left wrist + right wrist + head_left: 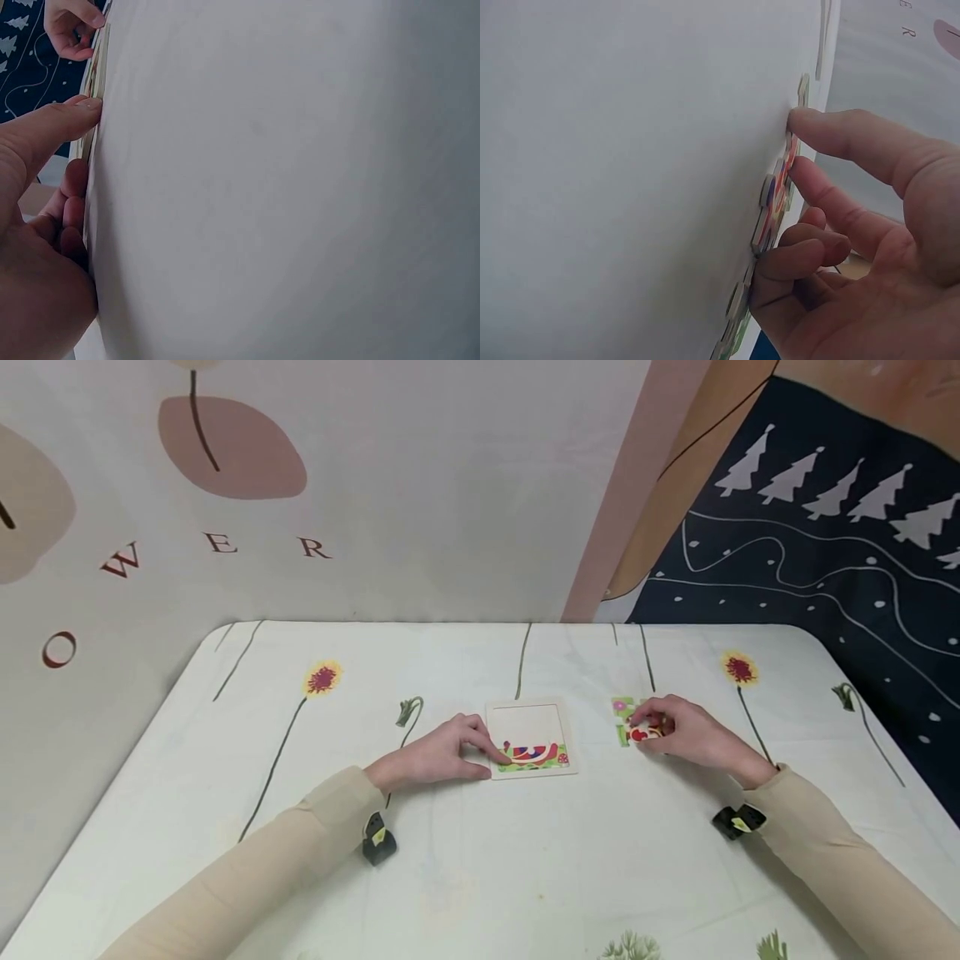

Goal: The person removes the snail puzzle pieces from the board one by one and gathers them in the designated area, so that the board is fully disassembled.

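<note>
A square wooden puzzle board (527,702) lies on the table, its lower part filled with brightly coloured puzzle pieces (536,754). My left hand (447,750) rests at the board's left side, index finger laid over the filled part and thumb by the lower left corner. In the left wrist view that thumb (71,120) touches the board's edge. To the right of the board, my right hand (693,735) pinches a red and white puzzle piece (643,732) between thumb and index finger. More loose pieces (622,710) lie under and beside these fingers, partly hidden by the hand.
A white tablecloth (480,868) printed with flowers and stems covers the table. Behind it hangs a pale printed curtain (450,510), with a dark tree-patterned cloth (825,552) at the right. Each wrist wears a small black camera.
</note>
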Action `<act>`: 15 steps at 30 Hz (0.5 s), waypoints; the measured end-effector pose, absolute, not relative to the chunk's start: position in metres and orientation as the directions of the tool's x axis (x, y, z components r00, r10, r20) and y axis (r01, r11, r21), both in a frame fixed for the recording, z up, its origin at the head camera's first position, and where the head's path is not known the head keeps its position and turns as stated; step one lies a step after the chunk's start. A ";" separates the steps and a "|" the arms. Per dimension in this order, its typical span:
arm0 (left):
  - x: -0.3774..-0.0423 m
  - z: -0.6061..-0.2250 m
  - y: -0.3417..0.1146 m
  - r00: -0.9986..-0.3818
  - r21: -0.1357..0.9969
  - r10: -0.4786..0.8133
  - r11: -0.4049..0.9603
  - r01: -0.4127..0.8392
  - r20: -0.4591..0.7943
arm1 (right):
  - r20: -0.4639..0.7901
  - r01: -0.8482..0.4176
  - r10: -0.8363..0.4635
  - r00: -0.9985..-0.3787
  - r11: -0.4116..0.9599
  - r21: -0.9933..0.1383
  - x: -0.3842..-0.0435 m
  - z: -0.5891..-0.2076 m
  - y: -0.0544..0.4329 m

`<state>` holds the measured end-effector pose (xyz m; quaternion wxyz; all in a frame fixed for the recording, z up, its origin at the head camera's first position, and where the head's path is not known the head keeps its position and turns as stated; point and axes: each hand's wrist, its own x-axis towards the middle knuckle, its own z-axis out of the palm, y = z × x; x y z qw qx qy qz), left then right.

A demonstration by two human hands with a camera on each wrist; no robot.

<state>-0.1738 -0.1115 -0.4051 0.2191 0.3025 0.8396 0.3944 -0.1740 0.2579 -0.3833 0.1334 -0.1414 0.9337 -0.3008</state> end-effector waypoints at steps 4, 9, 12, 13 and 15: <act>-0.173 -0.406 -0.111 -0.721 0.795 0.679 0.509 0.330 -0.135 | -0.164 -0.180 -0.335 -0.928 0.787 -0.589 -0.173 -0.384 0.258; -0.173 -0.407 -0.111 -0.714 0.797 0.690 0.496 0.344 -0.121 | -0.162 -0.179 -0.327 -0.931 0.795 -0.579 -0.171 -0.385 0.258; -0.173 -0.407 -0.112 -0.706 0.793 0.699 0.489 0.362 -0.109 | -0.162 -0.174 -0.323 -0.932 0.794 -0.582 -0.171 -0.384 0.259; -0.174 -0.407 -0.112 -0.704 0.792 0.702 0.488 0.367 -0.107 | -0.164 -0.170 -0.321 -0.933 0.793 -0.585 -0.170 -0.384 0.259; -0.174 -0.406 -0.112 -0.699 0.789 0.707 0.490 0.370 -0.111 | -0.166 -0.162 -0.317 -0.934 0.788 -0.594 -0.170 -0.383 0.259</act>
